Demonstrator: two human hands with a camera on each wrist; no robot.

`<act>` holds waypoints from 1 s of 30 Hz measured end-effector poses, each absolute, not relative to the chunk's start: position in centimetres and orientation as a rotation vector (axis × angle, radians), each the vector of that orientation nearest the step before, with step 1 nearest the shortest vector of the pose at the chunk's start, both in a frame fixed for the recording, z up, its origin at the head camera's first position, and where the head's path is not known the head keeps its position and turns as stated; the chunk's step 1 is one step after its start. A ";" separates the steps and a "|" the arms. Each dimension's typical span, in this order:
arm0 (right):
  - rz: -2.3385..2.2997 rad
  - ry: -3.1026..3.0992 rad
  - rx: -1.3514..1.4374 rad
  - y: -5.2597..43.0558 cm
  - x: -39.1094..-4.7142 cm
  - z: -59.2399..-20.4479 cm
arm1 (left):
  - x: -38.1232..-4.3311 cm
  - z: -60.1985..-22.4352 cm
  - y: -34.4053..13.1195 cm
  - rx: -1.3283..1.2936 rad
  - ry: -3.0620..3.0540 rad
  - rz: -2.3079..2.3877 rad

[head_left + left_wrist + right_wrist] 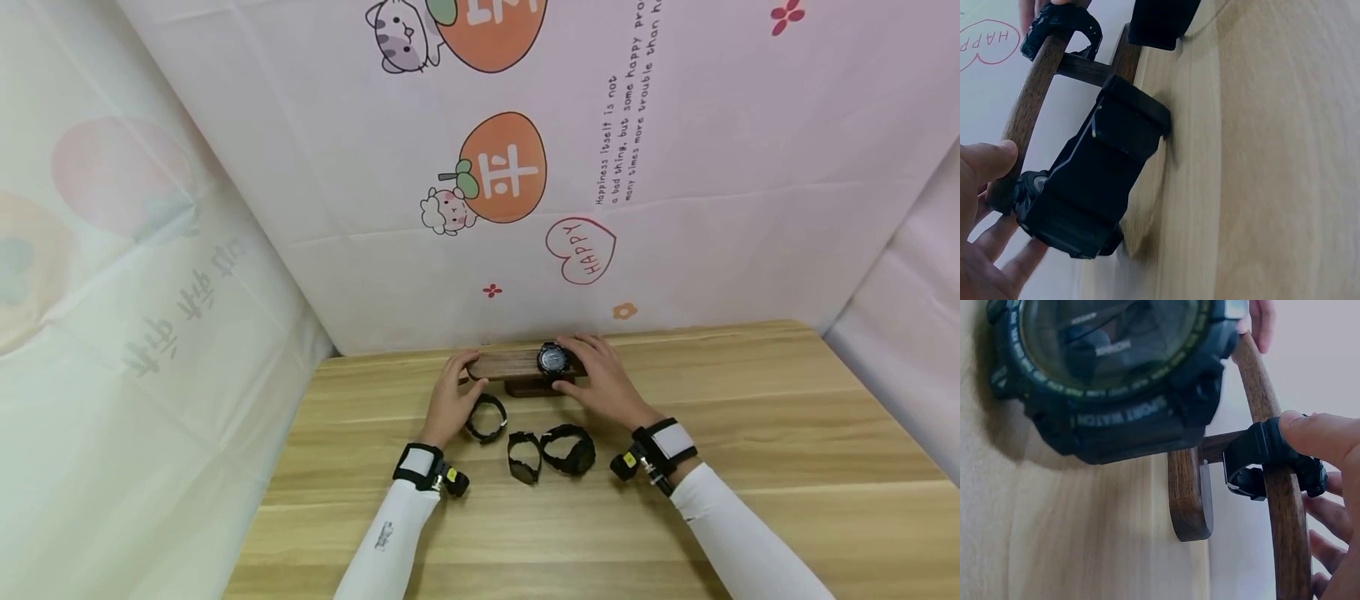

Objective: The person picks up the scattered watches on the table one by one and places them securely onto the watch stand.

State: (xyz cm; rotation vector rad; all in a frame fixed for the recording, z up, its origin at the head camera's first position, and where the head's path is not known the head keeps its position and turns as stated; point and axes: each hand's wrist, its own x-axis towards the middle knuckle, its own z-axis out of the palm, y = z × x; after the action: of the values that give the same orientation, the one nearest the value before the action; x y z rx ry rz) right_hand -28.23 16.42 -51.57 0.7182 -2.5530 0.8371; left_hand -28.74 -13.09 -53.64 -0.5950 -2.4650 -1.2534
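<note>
A dark wooden watch stand stands at the back of the table, its crossbar raised over a small base. My left hand grips the bar's left end, thumb in front and fingers behind. Around the bar, right of its middle, sits a black digital watch. My right hand pinches this watch, with the thumb on its strap in the right wrist view and the fingers behind the bar. In front of the stand lie three more black watches: one by my left hand, a smaller one and a bulky one.
The wood-grain table ends at a white printed cloth hanging close behind the stand. More pale cloth hangs along the left side. Each wrist wears a black strap with a small camera.
</note>
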 end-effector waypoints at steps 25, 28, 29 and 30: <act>0.913 -2.479 0.781 17.2 -26.3 -51.6 | -25.4 -52.5 -11.6 -0.550 -2.360 -0.968; 0.935 -2.462 0.784 17.2 -25.8 -51.5 | -24.9 -52.2 -11.2 -0.590 -2.357 -0.970; 0.932 -2.459 0.785 17.2 -25.7 -51.5 | -24.7 -52.2 -11.1 -0.604 -2.357 -0.967; 0.929 -2.455 0.785 17.2 -25.6 -51.4 | -24.6 -52.1 -10.9 -0.621 -2.354 -0.968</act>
State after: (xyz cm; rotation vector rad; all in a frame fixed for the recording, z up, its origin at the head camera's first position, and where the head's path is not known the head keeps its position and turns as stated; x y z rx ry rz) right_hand -25.55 17.15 -51.45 0.7854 -2.4551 0.9291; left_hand -24.59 -10.90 -52.07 -0.6207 -2.3535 -0.9683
